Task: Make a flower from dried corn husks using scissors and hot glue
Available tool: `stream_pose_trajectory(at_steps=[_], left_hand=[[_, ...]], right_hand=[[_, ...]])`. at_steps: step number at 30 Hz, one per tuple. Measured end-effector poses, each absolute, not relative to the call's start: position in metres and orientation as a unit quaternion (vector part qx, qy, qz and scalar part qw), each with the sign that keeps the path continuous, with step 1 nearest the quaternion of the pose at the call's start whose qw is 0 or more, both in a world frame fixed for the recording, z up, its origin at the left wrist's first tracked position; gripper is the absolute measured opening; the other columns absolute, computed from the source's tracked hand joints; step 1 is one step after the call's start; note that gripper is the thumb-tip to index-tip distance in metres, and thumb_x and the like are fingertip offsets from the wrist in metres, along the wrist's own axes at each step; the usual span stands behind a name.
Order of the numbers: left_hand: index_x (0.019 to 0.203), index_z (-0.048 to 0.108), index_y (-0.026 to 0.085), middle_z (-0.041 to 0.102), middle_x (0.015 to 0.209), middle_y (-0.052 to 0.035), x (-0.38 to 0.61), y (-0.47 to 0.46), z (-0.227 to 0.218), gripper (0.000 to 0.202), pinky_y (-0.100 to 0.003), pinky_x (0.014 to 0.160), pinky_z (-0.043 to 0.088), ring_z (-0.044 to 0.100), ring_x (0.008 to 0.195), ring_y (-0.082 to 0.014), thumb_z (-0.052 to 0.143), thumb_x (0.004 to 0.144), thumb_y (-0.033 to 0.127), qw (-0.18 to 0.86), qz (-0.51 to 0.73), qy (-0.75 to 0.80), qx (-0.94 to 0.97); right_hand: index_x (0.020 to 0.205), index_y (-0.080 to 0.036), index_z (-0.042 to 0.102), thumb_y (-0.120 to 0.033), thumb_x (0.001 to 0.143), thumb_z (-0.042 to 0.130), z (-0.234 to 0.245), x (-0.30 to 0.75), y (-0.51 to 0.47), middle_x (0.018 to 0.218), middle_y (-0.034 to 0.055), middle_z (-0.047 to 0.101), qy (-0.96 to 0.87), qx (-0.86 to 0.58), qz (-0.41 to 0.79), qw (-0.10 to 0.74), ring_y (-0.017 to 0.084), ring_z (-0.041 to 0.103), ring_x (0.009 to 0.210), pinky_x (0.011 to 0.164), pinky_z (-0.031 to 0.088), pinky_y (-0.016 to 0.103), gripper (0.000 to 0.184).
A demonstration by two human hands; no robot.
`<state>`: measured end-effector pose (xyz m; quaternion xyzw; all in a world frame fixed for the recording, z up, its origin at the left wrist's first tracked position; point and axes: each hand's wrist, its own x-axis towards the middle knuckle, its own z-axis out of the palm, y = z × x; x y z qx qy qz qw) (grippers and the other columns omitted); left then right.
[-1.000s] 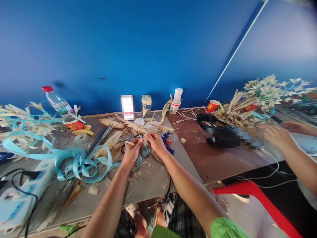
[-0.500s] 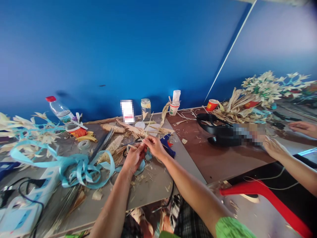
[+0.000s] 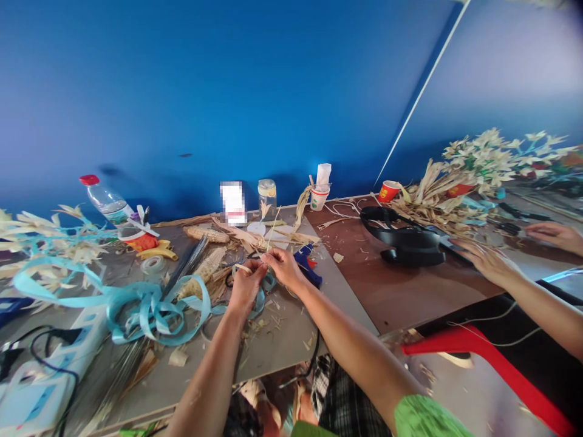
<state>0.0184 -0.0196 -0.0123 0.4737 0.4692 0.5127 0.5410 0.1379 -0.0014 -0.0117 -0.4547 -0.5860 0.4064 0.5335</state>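
My right hand is closed in a pinch on a thin pale strip, which looks like corn husk and sticks up above the fingertips. Close beside it, my left hand is also closed, its fingertips meeting those of the right. A pale strip end curls out at the left fingers; whether it is the same strip I cannot tell. Just right of my hands lies a blue glue gun. Light blue ribbon lies in loose loops to the left.
Corn cobs, husk scraps, a glass jar and a paper cup stand or lie behind my hands. At left are a bottle and a power strip. A co-worker's hand rests near a black headset.
My hands stay together, with the left fingers turned slightly and the curled strip end showing more. The co-worker's nearer hand has moved left and lowered toward the table.
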Motion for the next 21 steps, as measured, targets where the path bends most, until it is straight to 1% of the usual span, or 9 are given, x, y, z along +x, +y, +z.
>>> stream_pose_trajectory(at_steps=[5, 8, 12, 15, 18, 21], left_hand=[[0.068, 0.058, 0.015, 0.051, 0.059, 0.0029, 0.017, -0.018, -0.013, 0.02, -0.022, 0.053, 0.031, 0.041, 0.055, -0.0091, 0.064, 0.066, 0.034, 0.456, 0.518, 0.476, 0.545], [0.066, 0.058, 0.015, 0.052, 0.062, 0.0022, 0.016, -0.017, -0.014, 0.018, -0.022, 0.057, 0.033, 0.043, 0.058, -0.0101, 0.062, 0.068, 0.032, 0.432, 0.521, 0.469, 0.568], [0.068, 0.057, 0.016, 0.047, 0.058, 0.0045, 0.016, -0.017, -0.016, 0.018, -0.022, 0.051, 0.027, 0.036, 0.051, -0.0078, 0.062, 0.068, 0.033, 0.462, 0.522, 0.47, 0.541], [0.069, 0.055, 0.016, 0.043, 0.055, 0.0061, 0.016, -0.017, -0.018, 0.021, -0.022, 0.047, 0.023, 0.03, 0.048, -0.0064, 0.064, 0.067, 0.035, 0.496, 0.532, 0.46, 0.509], [0.07, 0.055, 0.016, 0.039, 0.053, 0.0068, 0.015, -0.018, -0.018, 0.023, -0.021, 0.045, 0.02, 0.028, 0.046, -0.0058, 0.065, 0.067, 0.037, 0.513, 0.542, 0.457, 0.484], [0.07, 0.054, 0.016, 0.037, 0.051, 0.0073, 0.015, -0.018, -0.016, 0.025, -0.021, 0.044, 0.017, 0.027, 0.045, -0.0054, 0.065, 0.067, 0.038, 0.513, 0.552, 0.464, 0.465]], right_hand=[[0.058, -0.016, 0.05, -0.042, 0.074, 0.056, -0.013, 0.139, 0.0, 0.054, -0.0039, 0.041, -0.589, -0.457, 0.403, 0.531, 0.009, 0.036, 0.053, 0.051, 0.029, 0.022, 0.031], [0.056, -0.017, 0.047, -0.043, 0.073, 0.057, -0.013, 0.139, 0.0, 0.052, -0.0047, 0.038, -0.579, -0.458, 0.415, 0.532, 0.008, 0.034, 0.051, 0.05, 0.027, 0.022, 0.033], [0.053, -0.019, 0.041, -0.049, 0.074, 0.056, -0.016, 0.143, 0.003, 0.049, -0.0054, 0.034, -0.533, -0.455, 0.447, 0.556, 0.008, 0.031, 0.048, 0.048, 0.026, 0.022, 0.04], [0.058, -0.019, 0.046, -0.056, 0.074, 0.054, -0.018, 0.147, 0.006, 0.051, -0.0046, 0.036, -0.498, -0.449, 0.458, 0.584, 0.008, 0.032, 0.047, 0.047, 0.025, 0.023, 0.042], [0.064, -0.019, 0.052, -0.061, 0.076, 0.05, -0.018, 0.15, 0.008, 0.057, -0.0029, 0.041, -0.477, -0.445, 0.461, 0.602, 0.009, 0.033, 0.048, 0.047, 0.026, 0.024, 0.044], [0.064, -0.019, 0.049, -0.06, 0.076, 0.05, -0.017, 0.152, 0.009, 0.057, -0.0026, 0.039, -0.475, -0.467, 0.436, 0.605, 0.01, 0.032, 0.049, 0.048, 0.026, 0.025, 0.042]])
